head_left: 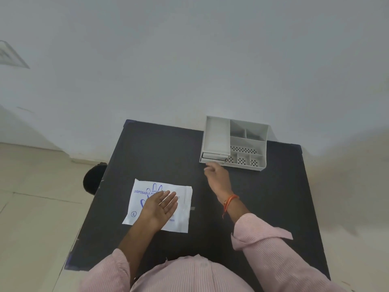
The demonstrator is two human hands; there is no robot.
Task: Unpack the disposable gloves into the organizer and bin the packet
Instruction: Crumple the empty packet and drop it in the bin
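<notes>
A white packet (181, 207) printed with blue "DISPOSABLE" lettering and a glove outline lies flat on the black table (157, 154). My left hand (161, 206) rests over its middle, fingers stretched and apart, hiding part of the print. A grey plastic organizer (216, 133) with several compartments stands at the table's far right. My right hand (216, 175) is at the organizer's near left corner, fingers curled by a small drawer front; I cannot tell whether it grips anything. No loose gloves are visible.
A dark round bin (93, 178) sits on the tiled floor just past the table's left edge. A pale wall stands behind the table. An orange thread band (229, 202) circles my right wrist.
</notes>
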